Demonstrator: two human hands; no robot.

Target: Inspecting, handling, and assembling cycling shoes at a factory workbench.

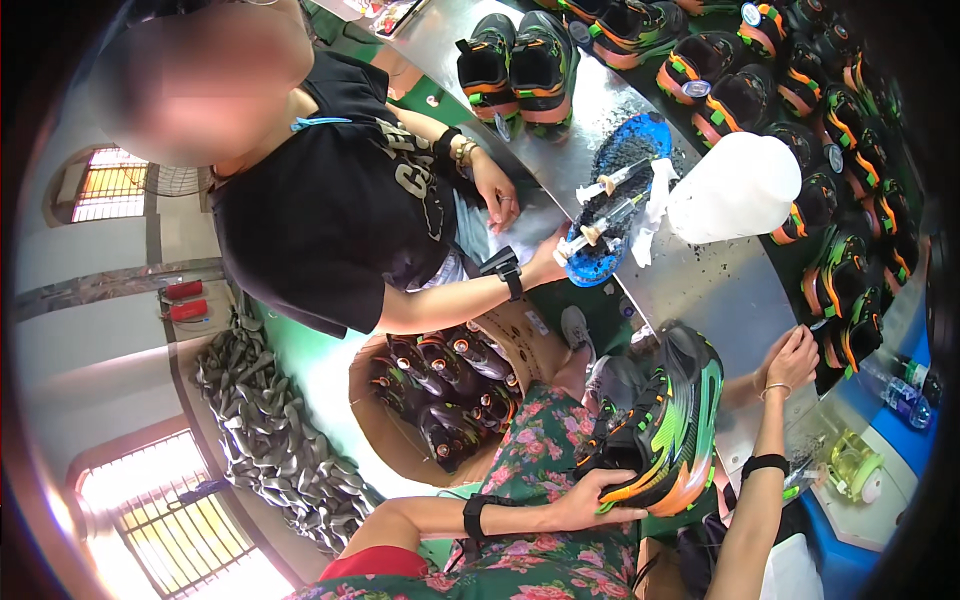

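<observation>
Mostly, the sneaker (665, 430) extends forward and right from the left grip (588, 502).

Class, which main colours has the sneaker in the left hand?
The sneaker is black, bright green and orange; see the head view.

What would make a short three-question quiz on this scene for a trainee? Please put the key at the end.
1. What is the camera wearer's left hand holding?
A) a roll of tape
B) a black, green and orange shoe
C) a pair of scissors

2. True or false: the cardboard box is closed.

3. Fill in the colour: the oval tray with black bits in it, beside the white cylinder, is ____.

Key:
1. B
2. False; it is open, with shoes visible inside.
3. blue
</observation>
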